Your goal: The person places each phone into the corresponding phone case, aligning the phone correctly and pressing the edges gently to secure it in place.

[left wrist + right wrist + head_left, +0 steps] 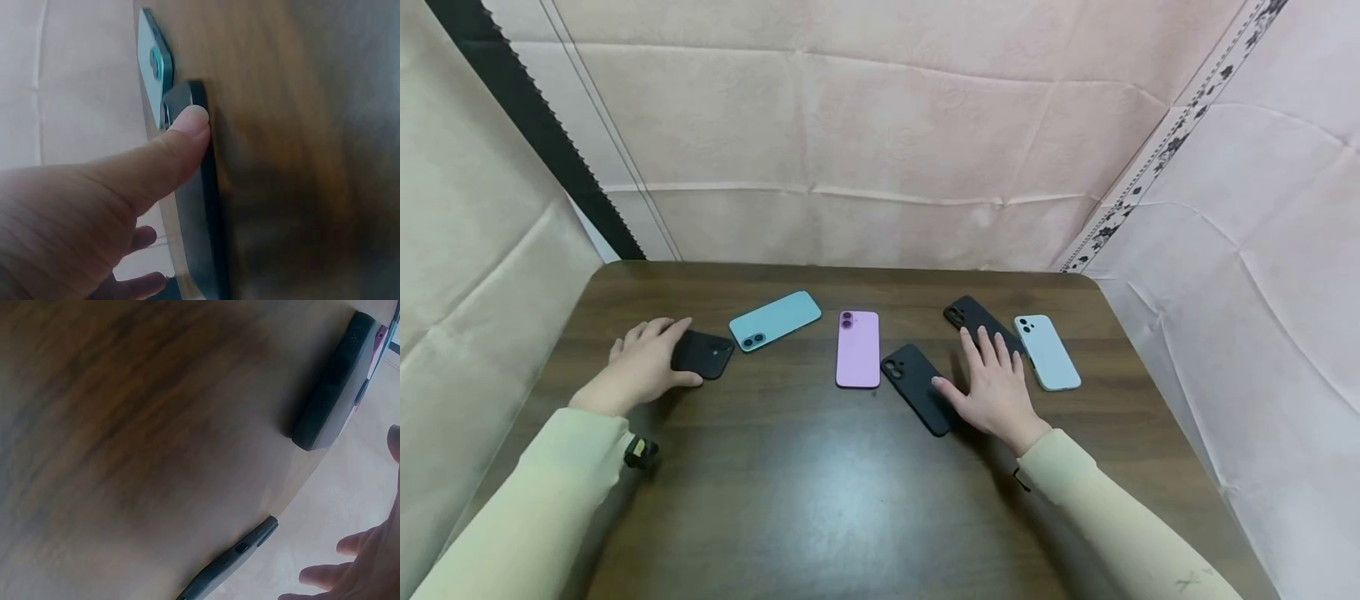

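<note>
At the left of the table, my left hand (638,367) holds a black phone (709,357) by its edges. In the left wrist view the thumb presses against the near long edge of that phone (199,219); the other fingers are partly hidden behind it. My right hand (992,390) hovers with spread fingers between two other black phones. One black phone (913,387) lies slanted to its left, the other black phone (973,317) beyond the fingertips. In the right wrist view the fingers are apart from the nearer thick black phone (340,381).
A blue phone (775,321) lies slanted beside the left black one. A purple phone (857,350) lies upright in the middle, and a pale blue phone (1047,352) at the right. The brown wooden table (760,500) meets cloth-covered walls (910,125) at the back and sides.
</note>
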Demonstrator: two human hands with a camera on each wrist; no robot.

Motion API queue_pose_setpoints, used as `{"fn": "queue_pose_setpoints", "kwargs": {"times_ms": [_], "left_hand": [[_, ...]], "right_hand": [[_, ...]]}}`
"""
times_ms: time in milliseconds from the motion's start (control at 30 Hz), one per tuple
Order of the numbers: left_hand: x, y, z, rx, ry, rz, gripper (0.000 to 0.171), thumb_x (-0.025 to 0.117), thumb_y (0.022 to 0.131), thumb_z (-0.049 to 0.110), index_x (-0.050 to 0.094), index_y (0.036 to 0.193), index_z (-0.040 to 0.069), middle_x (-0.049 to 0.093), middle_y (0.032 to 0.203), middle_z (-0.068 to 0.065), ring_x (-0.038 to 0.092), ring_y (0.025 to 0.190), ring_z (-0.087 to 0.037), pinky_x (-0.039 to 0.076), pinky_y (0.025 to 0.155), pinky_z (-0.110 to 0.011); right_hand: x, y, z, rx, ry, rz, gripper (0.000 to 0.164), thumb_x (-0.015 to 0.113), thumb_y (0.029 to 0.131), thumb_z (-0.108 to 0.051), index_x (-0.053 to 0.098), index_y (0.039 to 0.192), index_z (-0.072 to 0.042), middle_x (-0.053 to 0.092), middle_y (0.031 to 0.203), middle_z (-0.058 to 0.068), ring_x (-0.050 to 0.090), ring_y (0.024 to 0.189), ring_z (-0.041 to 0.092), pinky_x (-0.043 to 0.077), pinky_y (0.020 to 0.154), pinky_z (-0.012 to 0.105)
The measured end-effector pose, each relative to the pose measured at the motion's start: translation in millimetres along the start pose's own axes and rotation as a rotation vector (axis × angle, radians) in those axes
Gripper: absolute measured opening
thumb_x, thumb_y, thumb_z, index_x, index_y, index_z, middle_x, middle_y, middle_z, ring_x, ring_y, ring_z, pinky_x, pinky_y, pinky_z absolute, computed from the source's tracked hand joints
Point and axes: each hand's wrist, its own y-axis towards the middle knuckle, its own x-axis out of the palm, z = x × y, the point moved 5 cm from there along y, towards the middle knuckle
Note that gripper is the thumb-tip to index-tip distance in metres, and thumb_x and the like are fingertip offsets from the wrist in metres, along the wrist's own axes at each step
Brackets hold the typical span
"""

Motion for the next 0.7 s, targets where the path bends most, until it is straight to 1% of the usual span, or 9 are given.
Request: {"fn": "queue_pose_setpoints", "kwargs": {"times_ms": [167, 267, 333, 467, 700], "left_hand": [[-4.3, 6.4, -4.0, 0.002, 0.007, -0.079, 0.098, 0.079, 0.080, 0.041, 0.024, 0.150, -0.001, 0.016, 0.152, -0.032, 0.007, 0.133, -0.060, 0.007, 0.096, -0.080], [-1.4, 8.2, -7.4, -0.008, 0.005, -0.132, 0.097, 0.077, 0.082, 0.040, 0.024, 0.150, -0.003, 0.016, 0.151, -0.033, 0.006, 0.134, -0.060, 0.006, 0.096, -0.079], [1.2, 8.7, -10.9, -0.015, 0.008, -0.152, 0.096, 0.076, 0.082, 0.041, 0.024, 0.149, -0.004, 0.017, 0.151, -0.034, 0.007, 0.134, -0.060, 0.006, 0.096, -0.079], [4.4, 8.8, -14.8, -0.016, 0.015, -0.168, 0.096, 0.075, 0.082, 0.044, 0.026, 0.148, -0.005, 0.019, 0.150, -0.034, 0.010, 0.133, -0.060, 0.006, 0.096, -0.079], [0.6, 9.8, -11.2, -0.005, 0.074, -0.159, 0.087, 0.070, 0.087, 0.043, 0.029, 0.147, -0.006, 0.023, 0.148, -0.035, 0.017, 0.131, -0.061, 0.010, 0.099, -0.076]], "right_hand": [[-1, 1, 0, -0.004, -0.004, 0.004, 0.098, 0.037, 0.083, -0.081, 0.016, 0.156, -0.019, 0.018, 0.158, 0.018, 0.012, 0.143, 0.043, 0.014, 0.107, 0.069], [-1, 1, -1, -0.002, 0.000, 0.001, 0.098, 0.037, 0.083, -0.081, 0.015, 0.156, -0.019, 0.018, 0.158, 0.019, 0.012, 0.143, 0.043, 0.014, 0.107, 0.069], [0, 0, -1, -0.001, 0.001, -0.001, 0.099, 0.038, 0.083, -0.081, 0.014, 0.156, -0.019, 0.018, 0.158, 0.019, 0.012, 0.143, 0.044, 0.014, 0.107, 0.069], [1, -1, 0, 0.004, 0.005, -0.015, 0.100, 0.039, 0.083, -0.081, 0.012, 0.156, -0.019, 0.016, 0.158, 0.018, 0.013, 0.142, 0.044, 0.014, 0.107, 0.069], [2, -1, 4, 0.002, 0.011, -0.021, 0.099, 0.041, 0.084, -0.079, 0.009, 0.157, -0.020, 0.016, 0.158, 0.018, 0.012, 0.142, 0.044, 0.013, 0.106, 0.070]]}}
